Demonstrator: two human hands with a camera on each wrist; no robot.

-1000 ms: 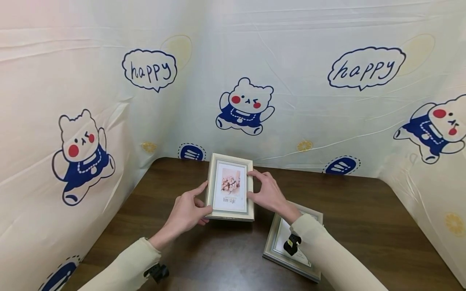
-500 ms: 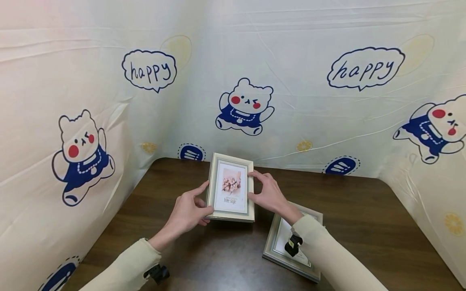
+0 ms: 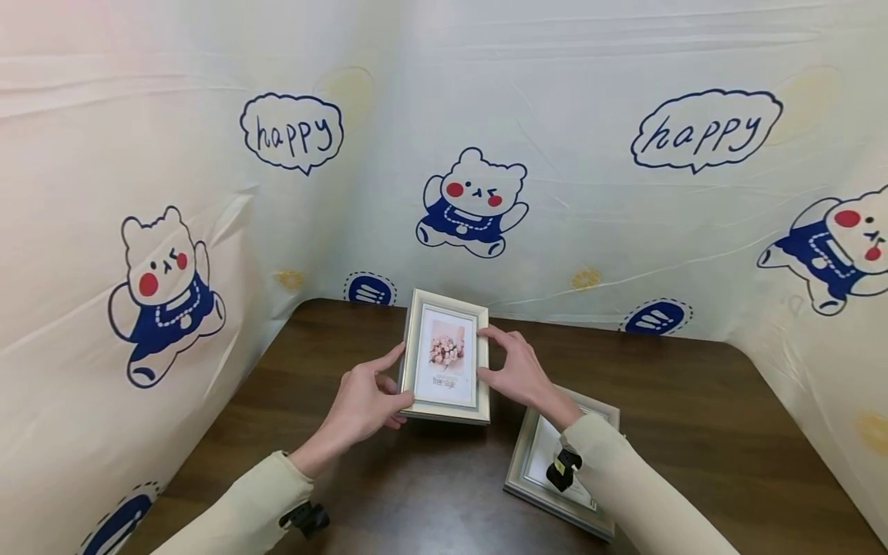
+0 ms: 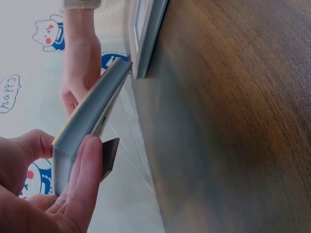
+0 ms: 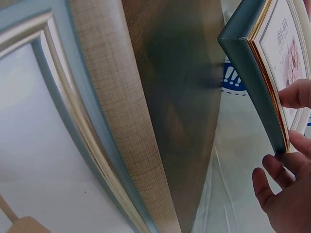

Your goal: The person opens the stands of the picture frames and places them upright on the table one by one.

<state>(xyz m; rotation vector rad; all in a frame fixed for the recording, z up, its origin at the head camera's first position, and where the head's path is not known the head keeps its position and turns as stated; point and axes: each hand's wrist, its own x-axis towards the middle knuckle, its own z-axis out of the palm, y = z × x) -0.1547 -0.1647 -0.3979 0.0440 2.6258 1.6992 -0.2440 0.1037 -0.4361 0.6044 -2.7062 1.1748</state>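
A cream picture frame (image 3: 410, 362) with a pink flower print is raised, tilted, over the table's far side. My left hand (image 3: 364, 401) grips its lower left corner; in the left wrist view the fingers lie behind it, beside a dark flap (image 4: 111, 154) projecting from the back. Thumb and fingers of my right hand (image 3: 520, 372) hold the right edge; the right wrist view puts that thumb (image 5: 295, 94) against the front. Below the right forearm, a second picture frame (image 3: 525, 462) lies face up on the table, partly covered by the sleeve.
The dark wooden table (image 3: 694, 432) has rounded far corners. A pale curtain (image 3: 576, 208) printed with bears and "happy" bubbles encloses its back and sides. Each sleeve carries a small black device, one on the left (image 3: 305, 519) and one on the right (image 3: 563, 469).
The head view has shifted slightly, moving everything a little to the right in the picture. Both hands keep their hold on the raised picture frame; the second frame stays where it lies.
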